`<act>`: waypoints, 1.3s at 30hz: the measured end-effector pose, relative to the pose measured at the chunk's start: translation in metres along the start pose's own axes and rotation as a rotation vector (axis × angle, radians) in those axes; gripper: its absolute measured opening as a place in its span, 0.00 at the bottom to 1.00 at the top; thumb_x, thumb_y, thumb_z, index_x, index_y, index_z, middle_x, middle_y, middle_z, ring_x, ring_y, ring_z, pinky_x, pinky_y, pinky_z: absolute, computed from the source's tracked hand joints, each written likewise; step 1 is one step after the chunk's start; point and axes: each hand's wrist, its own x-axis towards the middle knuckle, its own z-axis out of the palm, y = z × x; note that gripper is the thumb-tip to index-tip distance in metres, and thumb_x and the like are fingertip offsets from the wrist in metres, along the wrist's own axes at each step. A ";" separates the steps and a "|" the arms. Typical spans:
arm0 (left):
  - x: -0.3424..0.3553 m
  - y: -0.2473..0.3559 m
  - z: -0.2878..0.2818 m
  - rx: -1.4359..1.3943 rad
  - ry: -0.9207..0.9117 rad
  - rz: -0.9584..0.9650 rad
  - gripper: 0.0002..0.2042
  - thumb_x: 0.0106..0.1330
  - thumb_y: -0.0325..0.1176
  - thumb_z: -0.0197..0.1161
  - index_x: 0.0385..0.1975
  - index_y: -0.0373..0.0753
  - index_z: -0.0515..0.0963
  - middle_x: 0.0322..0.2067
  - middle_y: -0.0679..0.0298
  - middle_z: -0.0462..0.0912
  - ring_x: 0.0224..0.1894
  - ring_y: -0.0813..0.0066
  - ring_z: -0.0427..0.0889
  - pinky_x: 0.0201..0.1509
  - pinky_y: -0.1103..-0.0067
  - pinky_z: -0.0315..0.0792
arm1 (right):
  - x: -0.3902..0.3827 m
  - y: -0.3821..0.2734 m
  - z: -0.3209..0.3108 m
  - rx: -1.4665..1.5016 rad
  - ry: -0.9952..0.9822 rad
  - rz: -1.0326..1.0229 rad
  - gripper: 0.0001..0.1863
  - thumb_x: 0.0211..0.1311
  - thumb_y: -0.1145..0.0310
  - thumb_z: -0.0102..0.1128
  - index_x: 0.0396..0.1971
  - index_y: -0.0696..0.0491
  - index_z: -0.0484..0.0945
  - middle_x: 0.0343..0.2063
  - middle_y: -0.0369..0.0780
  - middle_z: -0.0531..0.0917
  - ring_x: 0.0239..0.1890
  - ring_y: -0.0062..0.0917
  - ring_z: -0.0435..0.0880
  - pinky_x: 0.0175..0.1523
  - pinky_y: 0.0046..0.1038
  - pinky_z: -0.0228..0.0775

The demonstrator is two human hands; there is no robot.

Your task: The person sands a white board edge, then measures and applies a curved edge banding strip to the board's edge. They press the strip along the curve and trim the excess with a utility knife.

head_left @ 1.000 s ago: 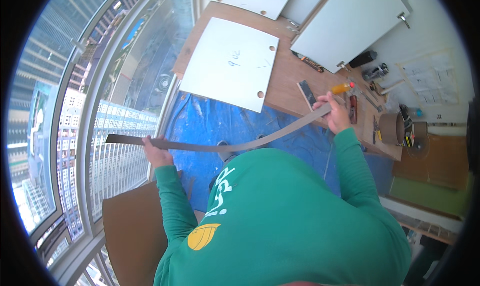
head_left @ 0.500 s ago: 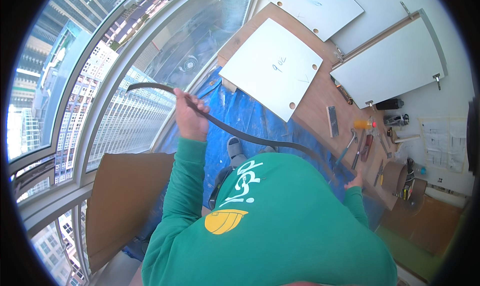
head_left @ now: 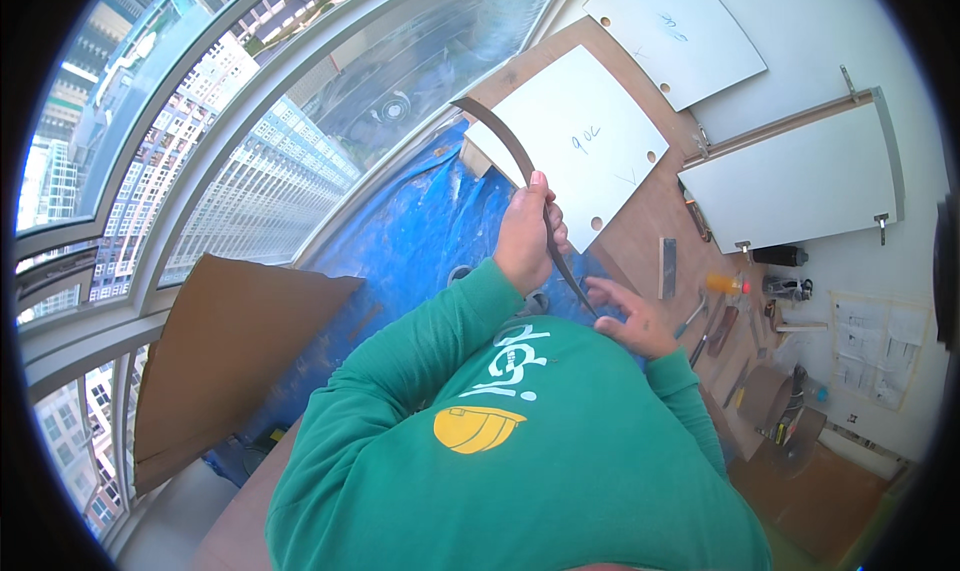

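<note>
Left hand (head_left: 530, 236): fingers clenched around the strip (head_left: 516, 147), partway along its length. The strip is held aloft, bowed, before the near edge of the surface (head_left: 632, 243); its upper end overlaps the left corner in view. Right hand (head_left: 632, 318): fingers parted at the strip's lower end — contact cannot be determined. A white panel (head_left: 585, 131) lies toward the surface's left end; right of it — a block (head_left: 668, 268), then an orange bottle (head_left: 725, 283).

Bright daylight from windows (head_left: 262, 91) at left, washed-out glare outside, fisheye-bent edges, black corners
</note>
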 end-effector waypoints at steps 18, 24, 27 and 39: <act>0.083 -0.031 -0.093 0.182 0.556 0.251 0.15 0.79 0.43 0.56 0.49 0.37 0.65 0.36 0.61 0.72 0.27 0.67 0.78 0.27 0.67 0.78 | -0.010 0.062 -0.009 -0.197 -0.040 0.182 0.15 0.73 0.65 0.58 0.51 0.59 0.82 0.30 0.43 0.84 0.31 0.27 0.82 0.41 0.31 0.74; 0.106 -0.064 -0.084 0.240 0.572 0.309 0.15 0.80 0.43 0.54 0.51 0.37 0.65 0.36 0.59 0.73 0.20 0.74 0.72 0.19 0.73 0.70 | -0.036 0.120 -0.042 -0.115 -0.049 0.212 0.16 0.70 0.68 0.61 0.53 0.59 0.82 0.39 0.46 0.88 0.40 0.27 0.85 0.50 0.29 0.76; 0.119 -0.074 -0.079 0.307 0.634 0.365 0.18 0.81 0.45 0.51 0.59 0.39 0.64 0.36 0.59 0.74 0.18 0.77 0.69 0.16 0.75 0.66 | -0.059 0.154 -0.067 -0.011 -0.099 0.253 0.17 0.69 0.68 0.63 0.54 0.59 0.81 0.40 0.46 0.88 0.41 0.25 0.85 0.51 0.28 0.76; 0.182 -0.088 -0.128 0.378 0.727 0.516 0.19 0.81 0.44 0.51 0.61 0.37 0.70 0.38 0.59 0.79 0.23 0.76 0.77 0.23 0.75 0.72 | -0.106 0.352 -0.090 -0.176 -0.099 0.373 0.22 0.65 0.70 0.59 0.59 0.54 0.80 0.43 0.52 0.86 0.44 0.44 0.87 0.51 0.38 0.78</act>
